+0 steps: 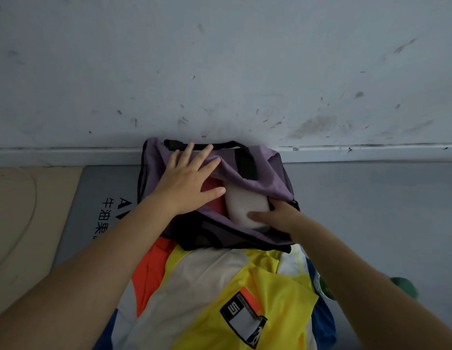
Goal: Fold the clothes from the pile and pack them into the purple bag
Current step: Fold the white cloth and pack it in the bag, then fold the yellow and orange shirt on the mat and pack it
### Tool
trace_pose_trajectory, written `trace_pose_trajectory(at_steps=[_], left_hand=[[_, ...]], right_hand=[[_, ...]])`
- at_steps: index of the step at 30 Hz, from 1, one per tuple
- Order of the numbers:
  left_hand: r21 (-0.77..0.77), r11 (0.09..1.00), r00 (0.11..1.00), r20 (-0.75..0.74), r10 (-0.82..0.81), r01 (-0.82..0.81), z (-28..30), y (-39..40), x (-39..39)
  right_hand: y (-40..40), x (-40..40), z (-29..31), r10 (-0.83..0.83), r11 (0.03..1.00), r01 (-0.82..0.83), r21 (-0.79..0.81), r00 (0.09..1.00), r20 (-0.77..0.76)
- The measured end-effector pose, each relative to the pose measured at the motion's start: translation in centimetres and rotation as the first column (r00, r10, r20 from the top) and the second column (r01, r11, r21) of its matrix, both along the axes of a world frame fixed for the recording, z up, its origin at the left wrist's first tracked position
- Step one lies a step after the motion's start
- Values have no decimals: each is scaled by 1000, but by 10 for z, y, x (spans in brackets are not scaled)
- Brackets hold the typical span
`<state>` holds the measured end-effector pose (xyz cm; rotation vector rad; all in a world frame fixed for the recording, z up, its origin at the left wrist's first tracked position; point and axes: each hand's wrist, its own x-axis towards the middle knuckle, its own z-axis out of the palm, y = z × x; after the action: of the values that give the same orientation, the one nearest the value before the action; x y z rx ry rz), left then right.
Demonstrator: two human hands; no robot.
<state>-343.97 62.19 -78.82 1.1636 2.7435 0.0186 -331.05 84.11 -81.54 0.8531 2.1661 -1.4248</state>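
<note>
A: From where does the single view look?

B: From the person's head, facing forward and steeply down. Both forearms enter from the lower corners.

A: How near is it?

B: Close: the purple bag (255, 173) sits mid-frame at arm's reach, with the wall (245, 59) filling the upper half. The wide lens bends the edges.

A: Any shared coverage?

B: None; there is only one view.

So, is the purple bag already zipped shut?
No, the purple bag gapes open, a white folded garment showing inside.
</note>
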Motion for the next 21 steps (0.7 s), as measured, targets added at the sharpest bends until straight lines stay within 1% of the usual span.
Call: trace_pose_trajectory(at_steps=[1,2,3,4,5,6,8,9,10,12,13,15,16,17,19,20,21], left_hand=[[-9,1000,1000,6,-8,8,-3,4,-3],[-13,1000,1000,8,-10,10,-5,9,-5],[-9,1000,1000,4,-6,6,-7,13,-6],[3,1000,1000,1,5,-5,-7,16,-6],[25,1000,1000,-7,15,-15,-8,18,-7],[45,999,1000,-5,21,-21,-7,19,-7],[58,998,1000,12,23,-24,-7,19,-3],[52,998,1000,19,21,-22,-7,17,0],[49,999,1000,24,20,-21,-6,15,5],[100,994,999,19,36,-37,-2,10,16],[170,985,999,-6,41,-39,2,7,25],[319,948,995,-103,18,16,6,5,46],[358,933,992,-128,10,37,6,3,55],[357,933,994,-106,5,33,8,3,64],[323,946,999,-24,40,-30,12,-2,77],[348,935,996,-25,83,-70,12,-5,83],[425,897,988,-34,153,-124,13,-9,89]], right_hand=[[1,2,-1,-3,999,1,-38,999,-43],[1,3,-2,-59,994,49,-93,993,-105],[-1,3,-2,-175,977,150,-154,971,-162],[-4,1,-3,-307,942,265,-207,929,-206],[-4,-2,-5,-400,910,354,-217,886,-233],[-4,-5,-6,-428,903,397,-167,871,-243],[-3,-6,-7,-347,936,352,-6,919,-188],[-3,-3,-6,-288,954,298,41,945,-154],[-4,2,-2,-226,969,238,70,962,-152],[-5,12,8,-96,974,141,177,966,-240],[-6,16,13,-35,963,110,247,956,-290],[-8,22,24,98,920,54,387,927,-362],[-9,24,30,150,897,40,441,909,-388],[-10,25,34,175,879,48,475,893,-415],[-14,30,44,154,855,138,499,853,-499],[-20,36,49,118,857,199,476,822,-557],[-26,43,51,83,859,248,448,796,-600]])
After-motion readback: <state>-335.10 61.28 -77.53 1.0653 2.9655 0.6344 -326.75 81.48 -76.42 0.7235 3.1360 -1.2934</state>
